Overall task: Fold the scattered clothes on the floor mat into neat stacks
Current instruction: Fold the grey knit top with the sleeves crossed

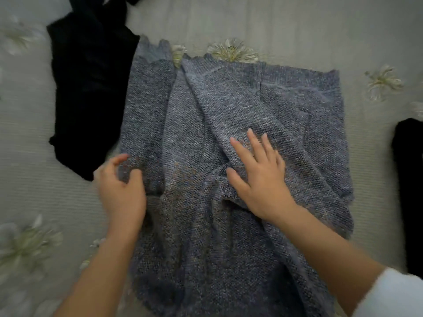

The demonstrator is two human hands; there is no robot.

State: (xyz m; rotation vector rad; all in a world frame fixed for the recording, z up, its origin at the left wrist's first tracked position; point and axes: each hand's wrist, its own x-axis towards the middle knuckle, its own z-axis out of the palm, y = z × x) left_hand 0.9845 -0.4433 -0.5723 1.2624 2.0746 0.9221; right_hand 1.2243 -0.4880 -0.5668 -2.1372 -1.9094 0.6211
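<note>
Grey knit garment (229,145) on mat (297,30), left hand (121,191) pinching its edge, right hand (258,177) flat, fingers (254,143) spread

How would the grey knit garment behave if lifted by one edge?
Probably floppy: the grey knit garment lies in soft diagonal creases and bunches beside the right hand, which presses flat on it. Likely to sag and stretch, given its loose, open weave. Probably not slippery: the coarse texture should grip the floor mat. The left hand pinches its edge.
</note>
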